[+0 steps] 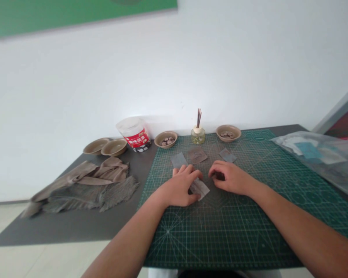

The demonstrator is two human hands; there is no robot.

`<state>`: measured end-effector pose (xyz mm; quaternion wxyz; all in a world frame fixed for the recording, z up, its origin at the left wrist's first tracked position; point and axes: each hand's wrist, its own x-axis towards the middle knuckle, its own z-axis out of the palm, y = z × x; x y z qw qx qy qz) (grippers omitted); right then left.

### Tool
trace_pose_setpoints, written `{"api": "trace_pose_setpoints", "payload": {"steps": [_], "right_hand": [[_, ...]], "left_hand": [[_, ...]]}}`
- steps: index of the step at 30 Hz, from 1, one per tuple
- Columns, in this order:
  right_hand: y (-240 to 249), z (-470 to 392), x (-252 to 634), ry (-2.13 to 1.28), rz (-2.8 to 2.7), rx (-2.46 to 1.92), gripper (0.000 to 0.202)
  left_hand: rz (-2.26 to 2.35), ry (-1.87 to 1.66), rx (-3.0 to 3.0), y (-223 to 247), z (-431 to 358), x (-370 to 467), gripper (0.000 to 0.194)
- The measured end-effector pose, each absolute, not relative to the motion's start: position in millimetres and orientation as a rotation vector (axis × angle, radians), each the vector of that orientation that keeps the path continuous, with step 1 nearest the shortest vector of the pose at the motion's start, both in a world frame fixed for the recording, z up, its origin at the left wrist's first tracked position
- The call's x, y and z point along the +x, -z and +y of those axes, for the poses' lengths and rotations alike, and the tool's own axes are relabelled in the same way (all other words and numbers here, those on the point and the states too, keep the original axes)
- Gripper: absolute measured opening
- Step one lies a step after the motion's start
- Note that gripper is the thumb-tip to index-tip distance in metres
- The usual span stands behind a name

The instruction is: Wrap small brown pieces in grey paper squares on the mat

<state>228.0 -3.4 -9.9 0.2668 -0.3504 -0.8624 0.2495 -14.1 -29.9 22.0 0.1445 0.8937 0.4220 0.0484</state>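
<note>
My left hand [183, 186] lies over the green cutting mat [208, 239], fingers apart, with a small pale packet [200, 187] under and between its thumb and forefinger. To its right, my right hand [226, 177] is curled above the mat, fingertips pressed together; what they hold, if anything, cannot be made out. Beyond my hands lie a greyish packet [179, 160], a brownish packet [197, 155] and a small blue-grey packet [227, 155]. Two tan bowls hold brown round pieces, one at the left [166, 139] and one at the right [228, 133].
A reed diffuser [197, 135] stands between the bowls. At the left are a red-labelled plastic tub [135, 134], two more bowls [96, 146] [114, 147] and a crumpled brown-grey cloth [87, 183]. A clear plastic bag [321, 154] lies at the right. Behind is a white wall [162, 69].
</note>
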Motion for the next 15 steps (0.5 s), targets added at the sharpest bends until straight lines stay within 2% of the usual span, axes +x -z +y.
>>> {"api": "trace_pose_setpoints", "payload": {"steps": [10,13,15], "right_hand": [[11,-2,229,-0.644,-2.360,-1.000,0.019],[12,-3,228,-0.650,-2.350,-1.001,0.020],[13,-3,229,-0.653,-2.364,-1.007,0.019]], "left_hand": [[1.127,-0.414,2.166,-20,-29,-19,0.031],[1.186,-0.717,2.101,-29,-20,-32,0.025],[1.326,-1.053,2.058,-41,-9,-49,0.025]]}}
